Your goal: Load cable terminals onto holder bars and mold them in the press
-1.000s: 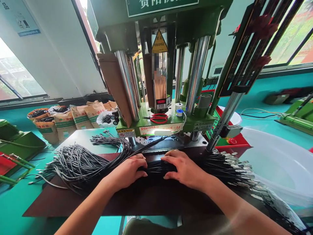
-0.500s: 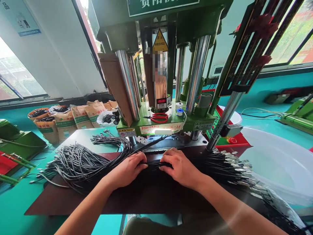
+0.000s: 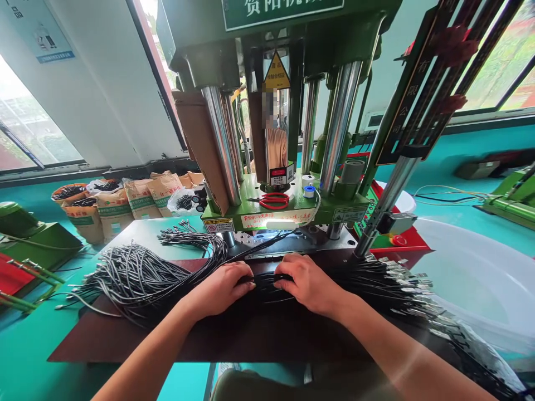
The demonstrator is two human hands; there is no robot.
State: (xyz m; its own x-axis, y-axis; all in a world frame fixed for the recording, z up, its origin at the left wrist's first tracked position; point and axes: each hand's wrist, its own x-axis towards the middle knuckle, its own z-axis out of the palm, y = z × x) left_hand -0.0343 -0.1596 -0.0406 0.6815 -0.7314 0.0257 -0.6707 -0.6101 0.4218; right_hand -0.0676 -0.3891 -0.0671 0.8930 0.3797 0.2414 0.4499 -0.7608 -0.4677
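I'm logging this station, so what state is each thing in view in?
Left hand, closed on black cables
Right hand, closed on black cables
Black cables, gathered between the hands, fanned out at both ends
Red-handled tool, lying on the green press
Leftmost sacks, open, dark contents showing
Cardboard, standing against the green press

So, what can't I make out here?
All in the head view:
Middle of the thin black cables: partly hidden by the left-hand grip and right-hand grip.
Green sign with white characters: top cut off by the upper edge.
Red writing on the pale strip: too small.
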